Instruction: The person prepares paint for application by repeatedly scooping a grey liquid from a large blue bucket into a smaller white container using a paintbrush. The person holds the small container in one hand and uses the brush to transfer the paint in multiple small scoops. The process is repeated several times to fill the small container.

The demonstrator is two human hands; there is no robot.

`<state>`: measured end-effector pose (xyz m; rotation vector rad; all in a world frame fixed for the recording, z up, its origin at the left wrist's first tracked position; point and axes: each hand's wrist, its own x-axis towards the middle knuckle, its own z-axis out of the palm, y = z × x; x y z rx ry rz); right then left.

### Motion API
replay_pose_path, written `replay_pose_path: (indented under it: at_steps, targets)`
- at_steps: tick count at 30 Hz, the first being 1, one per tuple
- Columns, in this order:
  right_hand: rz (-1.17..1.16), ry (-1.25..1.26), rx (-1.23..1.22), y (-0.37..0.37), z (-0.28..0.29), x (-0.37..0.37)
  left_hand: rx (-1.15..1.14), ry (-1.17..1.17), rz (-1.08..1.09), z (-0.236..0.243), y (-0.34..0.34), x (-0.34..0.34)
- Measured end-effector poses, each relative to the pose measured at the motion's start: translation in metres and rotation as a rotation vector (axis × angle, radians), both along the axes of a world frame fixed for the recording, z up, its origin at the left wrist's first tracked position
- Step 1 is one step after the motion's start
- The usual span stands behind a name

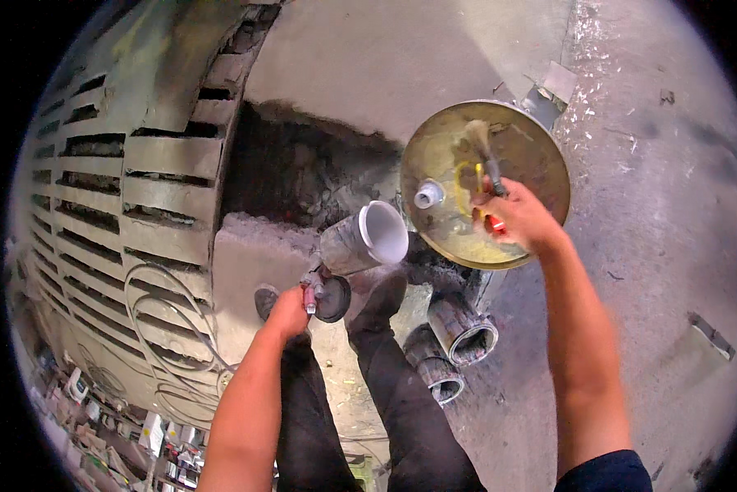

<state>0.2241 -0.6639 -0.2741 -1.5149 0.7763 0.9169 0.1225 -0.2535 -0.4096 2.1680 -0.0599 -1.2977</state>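
Note:
My left hand (288, 312) is closed around what looks like a spray gun (310, 289), with reddish and metal parts. Just beyond it a stained grey cup (344, 248) tilts to the right, its open mouth showing a white inside. A round black disc (333, 298) sits beside the gun. Over a round yellowish drum top (434, 234), my right hand (523, 217) grips a brush (491, 168) with pale bristles pointing away from me. Next to those fingers are a small red-orange thing and a yellow loop (465, 187), both partly hidden. A white spout-like fitting (428, 194) stands on the drum top.
Two paint-crusted cans (463, 328) lie on the floor right of my feet. Slatted wooden pallets (168, 184) rise at the left, with a looped hose (143, 303) below. A dark pit-like patch (303, 164) lies ahead. A flat metal piece (713, 336) lies far right.

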Motion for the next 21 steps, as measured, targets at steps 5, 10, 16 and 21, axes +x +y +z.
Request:
replay_pose_path:
  at_steps: [5,10,16,21]
  targets:
    - [0.122,-0.138,-0.067,0.070,-0.034,-0.027,0.115,0.044,-0.028,-0.014,0.018,-0.011]
    - [0.349,-0.190,-0.218,0.130,-0.061,-0.047,0.158,0.050,-0.079,-0.046,0.053,-0.035]
    - [0.456,-0.446,-0.450,0.169,-0.114,-0.084,0.237,0.082,-0.076,-0.071,0.062,-0.049]
    - [0.613,-0.484,-0.532,0.196,-0.139,-0.101,0.229,0.126,-0.106,-0.097,0.078,-0.063]
